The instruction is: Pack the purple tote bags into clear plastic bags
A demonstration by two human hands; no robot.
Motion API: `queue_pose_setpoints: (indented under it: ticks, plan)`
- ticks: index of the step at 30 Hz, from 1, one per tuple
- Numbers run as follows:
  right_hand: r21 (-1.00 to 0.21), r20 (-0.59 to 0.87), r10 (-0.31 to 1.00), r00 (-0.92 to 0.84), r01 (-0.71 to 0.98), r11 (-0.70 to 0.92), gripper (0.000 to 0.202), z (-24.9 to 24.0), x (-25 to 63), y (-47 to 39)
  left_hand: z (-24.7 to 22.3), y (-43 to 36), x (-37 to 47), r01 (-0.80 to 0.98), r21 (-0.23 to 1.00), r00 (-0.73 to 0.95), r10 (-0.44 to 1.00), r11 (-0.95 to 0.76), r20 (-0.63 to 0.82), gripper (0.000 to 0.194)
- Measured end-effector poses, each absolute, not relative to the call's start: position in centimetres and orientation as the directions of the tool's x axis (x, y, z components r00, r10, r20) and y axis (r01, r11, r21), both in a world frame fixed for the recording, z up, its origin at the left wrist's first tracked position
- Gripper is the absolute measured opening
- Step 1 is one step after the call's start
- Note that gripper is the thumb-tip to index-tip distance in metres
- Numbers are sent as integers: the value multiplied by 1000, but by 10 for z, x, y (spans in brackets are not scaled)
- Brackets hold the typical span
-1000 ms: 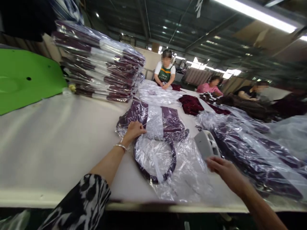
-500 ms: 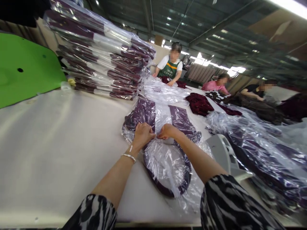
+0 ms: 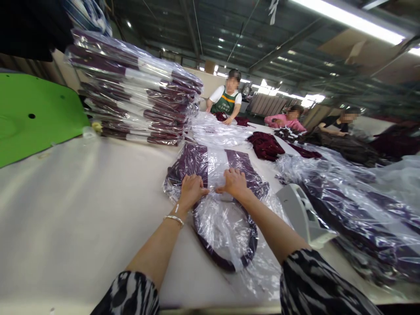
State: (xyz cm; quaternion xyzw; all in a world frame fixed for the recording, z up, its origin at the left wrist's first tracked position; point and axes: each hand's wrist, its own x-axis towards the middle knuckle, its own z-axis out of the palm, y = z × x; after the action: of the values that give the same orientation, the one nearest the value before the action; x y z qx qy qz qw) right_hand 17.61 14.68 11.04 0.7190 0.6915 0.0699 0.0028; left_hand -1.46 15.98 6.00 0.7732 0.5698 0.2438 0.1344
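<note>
A folded dark purple garment [image 3: 193, 159] lies inside a clear plastic bag [image 3: 216, 218] on the table in front of me. A pale band runs down its middle, and a dark rounded loop of the garment shows at the near end. My left hand [image 3: 193, 189] grips the bag left of the band, its fingers bent and thumb pointing inward. Across the band, my right hand [image 3: 233, 181] grips it likewise, fingers bent over the plastic. The thumbs lie close together but apart.
A tall stack of bagged garments [image 3: 141, 96] stands at the back left, beside a green board [image 3: 39, 118]. A grey plastic device [image 3: 297, 210] and more bagged garments [image 3: 354, 214] lie to the right. Dark red clothing [image 3: 265, 145] lies farther back, where several people work.
My right hand has gone from a tight pinch near the middle to a looser hold, fingers more spread, slightly farther from the left. The whole view has shifted a little.
</note>
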Motion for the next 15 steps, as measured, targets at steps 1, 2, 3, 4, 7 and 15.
queue_pose_setpoints:
  ticks: [1, 2, 3, 4, 7, 15]
  plan:
    - [70, 132, 991, 35, 997, -45, 93, 106, 179, 145, 60, 160, -15, 815, 488, 233, 948, -312, 218, 21]
    - [30, 143, 988, 50, 998, -55, 102, 101, 182, 144, 59, 160, -14, 813, 491, 235, 948, -312, 214, 21]
    - [-18, 127, 989, 82, 997, -80, 109, 95, 183, 144, 59, 161, -14, 812, 493, 237, 948, -313, 213, 21]
    - [-67, 93, 988, 123, 991, -117, 114, 88, 184, 144, 59, 161, -13, 811, 494, 238, 948, -313, 211, 21]
    - [-180, 7, 982, 188, 966, -184, 118, 72, 185, 146, 62, 163, -10, 815, 490, 248, 950, -310, 188, 23]
    - [-415, 198, 923, 330, 881, -226, 106, 97, 297, 150, 76, 164, -83, 651, 699, -30, 910, -297, 414, 35]
